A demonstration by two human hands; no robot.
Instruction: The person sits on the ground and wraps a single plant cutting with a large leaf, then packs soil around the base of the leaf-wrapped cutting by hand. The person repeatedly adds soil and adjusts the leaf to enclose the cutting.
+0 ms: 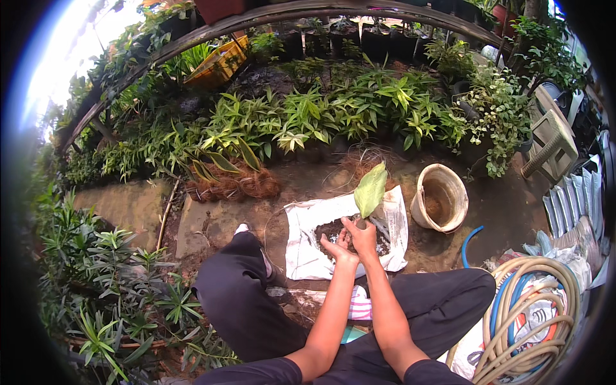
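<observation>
A plant cutting with one broad pale-green leaf [370, 190] rises upright from my right hand [364, 237], whose fingers close around its base. My left hand [340, 246] is just to the left, palm up and fingers apart, with soil on its fingers. Both hands are over a white sack [308, 260], spread on the ground with its edges folded outward. Dark soil [329, 231] mixed with pale bits lies in the middle of the sack. The hands partly cover this soil, and the lower end of the cutting is hidden in my grip.
A dirty white bucket [440, 197] stands right of the sack. Fibre-wrapped root balls [236, 185] with variegated leaves lie at the left, before a row of leafy plants [313, 113]. A coiled hose [534, 313] lies at lower right, below a plastic stool [553, 144].
</observation>
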